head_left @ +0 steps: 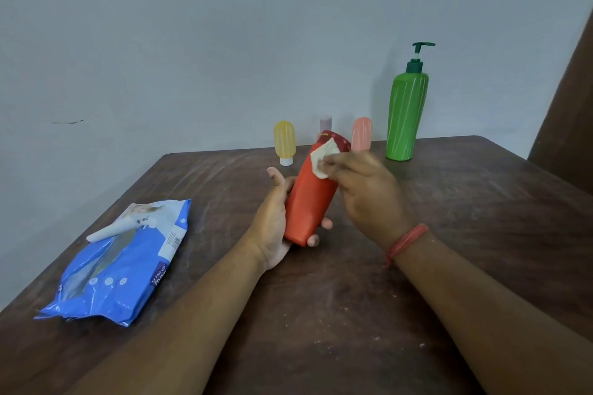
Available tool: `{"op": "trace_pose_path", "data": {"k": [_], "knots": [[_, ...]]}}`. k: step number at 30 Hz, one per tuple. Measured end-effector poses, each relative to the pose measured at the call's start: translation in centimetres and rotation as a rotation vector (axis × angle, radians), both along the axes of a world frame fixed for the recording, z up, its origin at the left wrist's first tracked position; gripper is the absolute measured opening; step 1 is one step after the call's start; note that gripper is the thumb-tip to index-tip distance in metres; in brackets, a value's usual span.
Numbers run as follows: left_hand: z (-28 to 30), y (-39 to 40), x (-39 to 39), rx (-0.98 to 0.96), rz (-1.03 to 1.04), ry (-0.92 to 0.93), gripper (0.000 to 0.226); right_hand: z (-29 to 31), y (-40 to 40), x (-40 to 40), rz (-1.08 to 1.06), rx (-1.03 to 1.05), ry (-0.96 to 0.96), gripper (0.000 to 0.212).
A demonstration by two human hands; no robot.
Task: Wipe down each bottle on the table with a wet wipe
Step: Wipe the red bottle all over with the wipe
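The left hand (272, 218) grips the red bottle (313, 199) by its lower end, thumb along one side and fingertips curled round the other, holding it tilted above the table (353, 314) with the darker cap end pointing away. The right hand (365, 189) pinches a crumpled wet wipe (322, 159) and presses it against the bottle's upper part, just below the cap.

The hold is low on a smooth body, so a firm push from the wipe near the top could twist the bottle out of the fingers, and moisture would make a slip likelier. A dropped bottle could roll into the small ones behind it: a yellow bottle (284, 141), a pink bottle (362, 133), and a paler one (325, 123) mostly hidden, possibly a fourth small bottle. All three stand near the table's far edge, beside the tall green pump bottle (406, 115).

None of the bottles shows its contents. The blue wipe pack (122, 263) lies at the left, its flap apparently peeled open, so the wipes inside may dry.
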State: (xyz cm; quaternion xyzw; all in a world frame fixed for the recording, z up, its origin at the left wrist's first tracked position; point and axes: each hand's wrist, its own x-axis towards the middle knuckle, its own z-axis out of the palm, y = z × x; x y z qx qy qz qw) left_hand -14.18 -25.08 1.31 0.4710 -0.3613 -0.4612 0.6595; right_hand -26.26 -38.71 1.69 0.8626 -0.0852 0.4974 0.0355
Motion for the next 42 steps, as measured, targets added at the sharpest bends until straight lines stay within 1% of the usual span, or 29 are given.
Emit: {"op": "trace_pose_path", "data": {"k": [2, 4, 6, 8, 10, 13, 15, 17, 19, 20, 21, 24, 25, 28, 32, 35, 37, 38, 39, 41, 42], "knots": [[0.1, 0.1, -0.2, 0.007, -0.015, -0.015, 0.080, 0.8, -0.7, -0.1, -0.086, 0.115, -0.094, 0.040], [0.1, 0.2, -0.4, 0.025, -0.028, -0.018, 0.078, 1.5, -1.0, -0.1, -0.130, 0.266, -0.173, 0.038], [0.1, 0.2, -0.3, 0.035, -0.028, -0.011, 0.078, 1.4, -0.3, -0.2, -0.065, 0.425, -0.206, 0.034], [0.0, 0.1, -0.2, 0.020, -0.015, -0.008, 0.079, 1.0, 0.8, -0.4, -0.023, 0.631, -0.258, 0.029], [0.1, 0.1, -0.1, -0.013, 0.016, -0.004, 0.075, 0.5, 1.9, -0.4, 0.016, 0.823, -0.266, 0.018], [0.1, 0.2, 0.1, -0.021, 0.074, 0.002, 0.068, -0.1, 2.8, 0.2, 0.083, 0.937, -0.218, 0.004], [0.2, 0.4, 0.1, -0.012, 0.075, 0.005, 0.064, 0.1, 3.0, 0.5, 0.112, 0.973, -0.232, 0.007], [0.3, 0.3, -0.2, -0.005, 0.047, -0.001, 0.063, 0.8, 2.6, 0.7, 0.152, 1.047, -0.350, 0.016], [0.2, 0.0, -0.5, 0.012, 0.025, -0.006, 0.062, 1.2, 2.3, 0.5, 0.196, 1.132, -0.475, 0.015], [0.2, -0.1, -0.6, 0.018, 0.022, -0.001, 0.061, 1.1, 2.3, 0.3, 0.211, 1.167, -0.474, 0.010], [0.1, -0.2, -0.5, 0.016, 0.027, 0.005, 0.061, 0.9, 2.5, 0.1, 0.230, 1.200, -0.424, 0.008], [0.1, -0.1, 0.1, 0.001, 0.100, 0.032, 0.062, -0.3, 3.4, 0.1, 0.372, 1.283, -0.211, 0.014], [0.1, -0.1, 0.3, 0.005, 0.142, 0.031, 0.062, -0.4, 3.7, 0.2, 0.402, 1.287, -0.167, 0.015], [0.1, -0.2, 0.7, 0.015, 0.277, 0.013, 0.058, -0.5, 4.1, 0.7, 0.391, 1.224, -0.064, 0.019], [0.2, -0.6, 0.6, -0.023, 0.509, 0.035, 0.051, -1.0, 4.6, 1.1, 0.381, 1.126, 0.084, 0.015], [0.3, -0.7, 0.4, 0.020, 0.608, -0.053, 0.044, -0.9, 5.0, 1.2, 0.331, 0.982, 0.120, 0.013], [0.3, -0.7, 0.6, 0.031, 0.613, -0.118, 0.045, -0.5, 5.9, 1.3, 0.332, 0.871, 0.075, 0.013], [0.4, -0.7, 0.6, 0.018, 0.584, -0.114, 0.049, -0.4, 6.2, 1.4, 0.331, 0.779, 0.048, 0.015], [0.5, -0.7, 0.6, -0.002, 0.533, -0.078, 0.056, -0.2, 6.6, 1.5, 0.320, 0.660, 0.034, 0.019], [0.7, -0.5, 0.4, -0.025, 0.409, 0.076, 0.072, -0.2, 6.8, 1.8, 0.280, 0.454, 0.053, 0.023], [0.8, -0.3, 0.4, -0.022, 0.351, 0.167, 0.074, -0.2, 6.7, 1.9, 0.252, 0.392, 0.081, 0.024]]}}
